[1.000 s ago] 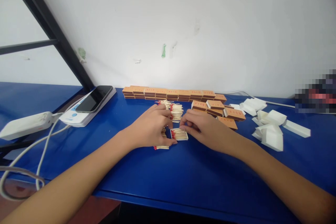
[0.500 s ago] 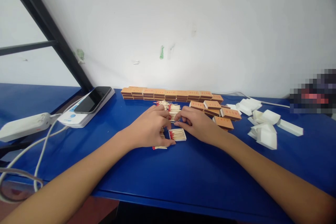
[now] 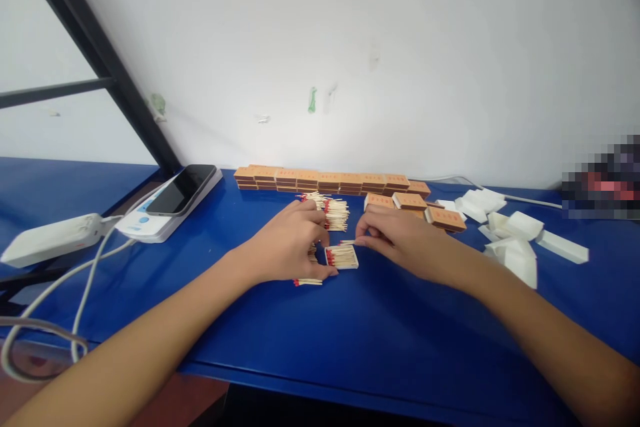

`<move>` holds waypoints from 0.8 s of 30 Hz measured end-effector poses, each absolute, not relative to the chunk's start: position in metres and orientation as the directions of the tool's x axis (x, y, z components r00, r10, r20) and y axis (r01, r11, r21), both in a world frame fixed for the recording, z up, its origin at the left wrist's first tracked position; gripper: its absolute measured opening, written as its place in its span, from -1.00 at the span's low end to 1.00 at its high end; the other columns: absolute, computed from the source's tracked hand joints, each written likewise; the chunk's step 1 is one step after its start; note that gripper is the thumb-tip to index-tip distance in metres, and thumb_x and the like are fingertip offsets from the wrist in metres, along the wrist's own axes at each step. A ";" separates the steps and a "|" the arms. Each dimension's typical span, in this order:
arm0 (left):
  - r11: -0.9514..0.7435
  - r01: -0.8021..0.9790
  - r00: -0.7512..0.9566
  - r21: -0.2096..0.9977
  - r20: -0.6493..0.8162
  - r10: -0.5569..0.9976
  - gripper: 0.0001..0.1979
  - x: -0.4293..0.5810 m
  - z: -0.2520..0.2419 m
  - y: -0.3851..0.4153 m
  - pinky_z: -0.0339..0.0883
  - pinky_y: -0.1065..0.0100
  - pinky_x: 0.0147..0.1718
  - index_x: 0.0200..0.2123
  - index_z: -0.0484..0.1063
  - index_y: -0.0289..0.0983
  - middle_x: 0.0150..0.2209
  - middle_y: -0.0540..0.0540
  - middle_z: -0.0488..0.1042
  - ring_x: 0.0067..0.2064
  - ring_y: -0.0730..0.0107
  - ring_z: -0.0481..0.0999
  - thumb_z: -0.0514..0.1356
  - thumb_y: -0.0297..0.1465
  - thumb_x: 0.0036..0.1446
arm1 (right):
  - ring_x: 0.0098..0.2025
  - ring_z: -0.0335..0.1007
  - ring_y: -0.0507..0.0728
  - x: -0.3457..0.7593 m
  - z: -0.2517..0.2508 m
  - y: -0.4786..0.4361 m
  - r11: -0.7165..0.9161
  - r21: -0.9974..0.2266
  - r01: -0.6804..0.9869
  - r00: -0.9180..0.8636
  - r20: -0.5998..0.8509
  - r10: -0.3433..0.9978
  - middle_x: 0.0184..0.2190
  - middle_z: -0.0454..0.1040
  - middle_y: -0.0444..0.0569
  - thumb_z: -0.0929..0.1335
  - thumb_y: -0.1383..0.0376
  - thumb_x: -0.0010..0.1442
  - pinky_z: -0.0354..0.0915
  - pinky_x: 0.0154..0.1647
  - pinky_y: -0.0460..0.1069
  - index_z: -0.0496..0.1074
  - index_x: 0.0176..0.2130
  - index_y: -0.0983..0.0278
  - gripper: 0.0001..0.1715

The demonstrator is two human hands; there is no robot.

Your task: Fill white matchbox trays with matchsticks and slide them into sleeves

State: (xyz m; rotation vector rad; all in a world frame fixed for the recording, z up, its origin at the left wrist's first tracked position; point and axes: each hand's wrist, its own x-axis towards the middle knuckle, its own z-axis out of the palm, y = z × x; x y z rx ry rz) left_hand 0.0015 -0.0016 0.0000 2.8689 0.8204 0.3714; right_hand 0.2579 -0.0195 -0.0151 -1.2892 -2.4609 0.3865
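Orange matchboxes (image 3: 410, 201) | red print (image 3: 444, 215) illegible | hands (image 3: 290, 243) holding tray (image 3: 349, 267), matchstick (image 3: 348, 242)

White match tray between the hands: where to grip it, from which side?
Probably pinch the two long walls of the tray near its right end, coming from the right: the left hand crowds the left end, while the right end shows uncovered. Keep it level: the top is open and matches lie inside.
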 end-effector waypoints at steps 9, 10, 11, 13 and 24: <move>-0.845 0.492 0.820 0.210 0.213 0.530 -0.63 0.000 -0.003 -0.001 0.22 0.13 0.02 -0.31 0.63 -0.25 -0.31 -0.05 0.50 -0.17 0.23 0.42 0.44 -0.04 0.08 | -0.35 0.34 0.09 0.247 -0.009 -0.035 0.579 -0.451 0.680 -0.606 0.099 0.789 -0.34 0.46 -0.09 0.36 0.32 0.35 0.20 -0.35 0.01 0.44 -0.28 0.18 -0.89; -0.845 0.492 0.820 0.211 0.212 0.531 -0.63 0.000 -0.003 -0.001 0.22 0.13 0.02 -0.32 0.63 -0.25 -0.31 -0.05 0.50 -0.17 0.23 0.42 0.44 -0.04 0.08 | -0.36 0.34 0.09 0.246 -0.009 -0.035 0.577 -0.452 0.680 -0.598 0.112 0.793 -0.35 0.46 -0.09 0.36 0.31 0.35 0.20 -0.35 0.01 0.44 -0.29 0.19 -0.88; -0.844 0.494 0.820 0.209 0.210 0.532 -0.63 0.001 -0.002 -0.001 0.22 0.13 0.01 -0.32 0.62 -0.25 -0.32 -0.05 0.50 -0.18 0.23 0.42 0.44 -0.04 0.08 | -0.36 0.33 0.09 0.246 -0.010 -0.034 0.575 -0.454 0.681 -0.590 0.124 0.797 -0.36 0.45 -0.09 0.36 0.29 0.36 0.20 -0.35 0.01 0.44 -0.29 0.19 -0.87; -0.842 0.502 0.820 0.199 0.201 0.536 -0.63 0.002 -0.001 -0.001 0.23 0.14 -0.03 -0.33 0.62 -0.26 -0.34 -0.06 0.49 -0.18 0.22 0.41 0.44 -0.05 0.08 | -0.36 0.32 0.08 0.244 -0.011 -0.034 0.569 -0.462 0.680 -0.582 0.132 0.803 -0.36 0.45 -0.09 0.35 0.28 0.38 0.19 -0.34 0.01 0.44 -0.29 0.19 -0.85; -0.840 0.506 0.822 0.197 0.187 0.538 -0.61 0.002 -0.002 -0.001 0.23 0.15 -0.07 -0.34 0.61 -0.28 -0.34 -0.06 0.48 -0.20 0.24 0.39 0.43 -0.05 0.08 | -0.36 0.32 0.07 0.242 -0.014 -0.034 0.548 -0.487 0.680 -0.580 0.100 0.808 -0.35 0.46 -0.11 0.38 0.27 0.37 0.17 -0.35 0.00 0.41 -0.30 0.20 -0.84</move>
